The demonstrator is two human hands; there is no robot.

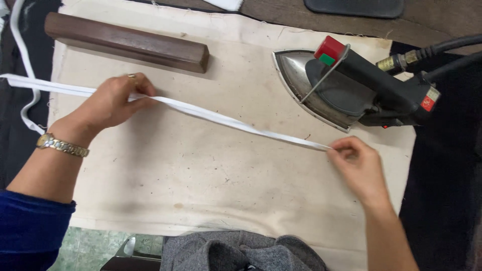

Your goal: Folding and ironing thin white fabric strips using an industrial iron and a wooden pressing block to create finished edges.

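Head view looks down on two bare hands drawing a narrow white fabric strip (226, 119) taut between them. At the right hand (357, 165), thumb and fingertips are closed tight on the strip's near end, the other fingers curled under. At the left hand (113, 103), the fingers are folded over the strip, pinching it against the thumb, and the strip passes through and runs on to the left edge of the picture. A gold-coloured wristwatch (63, 145) sits on the left wrist, above a blue sleeve (30, 228).

The strip slants just above a cream pressing cloth (201, 180), which is spotted with small marks and covers the work surface. A dark wooden block (128, 42) lies on the cloth beyond the left hand. A steam iron (346, 88) lies on its side near the right hand, its metal soleplate facing left, with a black handle, a red and green knob and black hoses leading off to the right. Dark fabric (447, 190) borders the cloth on the right, and grey cloth (241, 251) is bunched at the near edge. No containers show.
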